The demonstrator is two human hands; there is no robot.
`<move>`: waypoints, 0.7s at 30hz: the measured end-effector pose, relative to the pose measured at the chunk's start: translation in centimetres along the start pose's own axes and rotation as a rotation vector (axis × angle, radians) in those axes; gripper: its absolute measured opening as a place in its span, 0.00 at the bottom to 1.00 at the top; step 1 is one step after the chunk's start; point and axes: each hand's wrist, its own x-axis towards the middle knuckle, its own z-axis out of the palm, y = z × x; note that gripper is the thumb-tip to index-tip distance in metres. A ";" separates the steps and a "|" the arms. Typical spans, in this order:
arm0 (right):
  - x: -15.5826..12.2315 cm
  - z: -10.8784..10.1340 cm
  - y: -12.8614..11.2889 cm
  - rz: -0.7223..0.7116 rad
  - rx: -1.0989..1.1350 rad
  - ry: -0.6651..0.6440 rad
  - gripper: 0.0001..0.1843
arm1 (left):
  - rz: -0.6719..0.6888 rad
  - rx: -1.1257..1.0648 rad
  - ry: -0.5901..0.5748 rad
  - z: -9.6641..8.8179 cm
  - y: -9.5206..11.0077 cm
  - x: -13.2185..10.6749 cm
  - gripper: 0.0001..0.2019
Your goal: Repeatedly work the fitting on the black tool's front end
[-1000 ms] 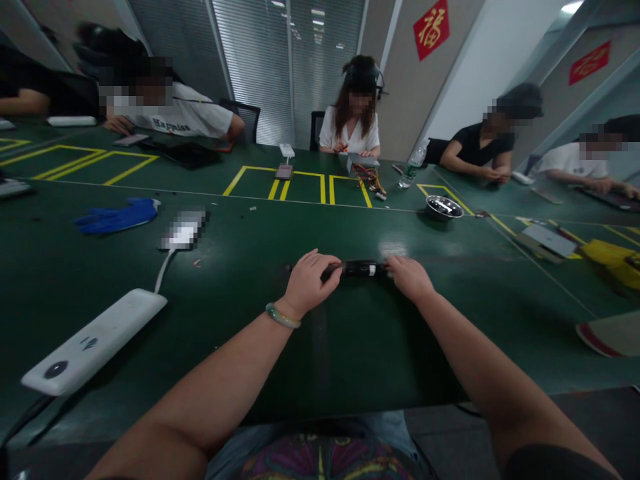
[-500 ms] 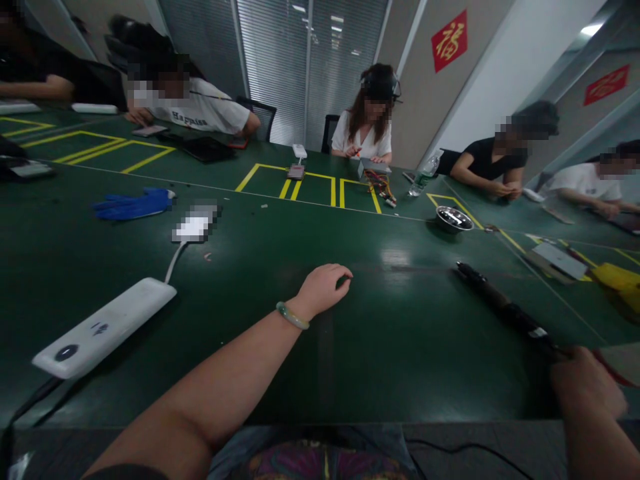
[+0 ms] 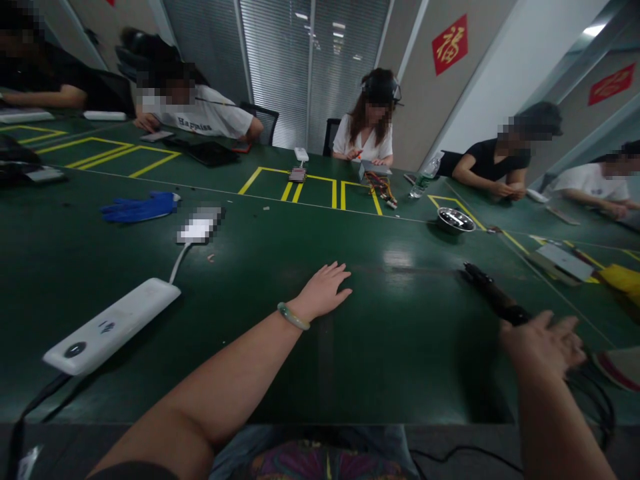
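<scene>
My left hand (image 3: 323, 290) lies on the green table with its fingers spread and nothing in it; a jade-like bangle (image 3: 293, 316) circles the wrist. On the right, my right hand (image 3: 543, 343) is slightly blurred, its fingers apart over the rear of a black electric screwdriver (image 3: 490, 292). The screwdriver points away to the left, its tip toward the far side. My hand hides its back end, and I cannot tell whether the palm touches it. A dark cable (image 3: 597, 393) loops beyond my right wrist.
At left are a white power bank-like device (image 3: 115, 327), a pixelated phone (image 3: 200, 225) and a blue glove (image 3: 140, 207). Farther off stand a metal bowl (image 3: 455, 220), a bottle (image 3: 425, 179) and a grey box with wires (image 3: 375, 170). Several people sit around the table.
My right hand has moved left and forward from the screwdriver's cable end onto its rear body, its fingers spreading. My left hand's curled fingers have straightened and fanned out in place.
</scene>
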 end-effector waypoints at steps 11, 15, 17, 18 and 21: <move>-8.6 -1.6 -29.6 -1.040 0.699 -0.345 0.27 | 0.124 0.201 -0.010 1.6 -1.0 -0.1 0.25; -10.2 -1.4 -31.5 -1.028 0.830 -0.420 0.22 | 0.145 0.343 -0.095 2.1 -1.1 -0.1 0.25; -9.8 -1.2 -30.9 -1.050 0.852 -0.473 0.22 | 0.115 0.369 -0.138 2.1 -1.0 -0.1 0.26; -9.5 -1.1 -30.5 -1.071 0.860 -0.501 0.23 | 0.097 0.368 -0.155 2.1 -0.9 0.0 0.26; -8.6 -0.9 -29.7 -1.099 0.881 -0.565 0.23 | 0.065 0.322 -0.162 2.0 -0.7 0.0 0.28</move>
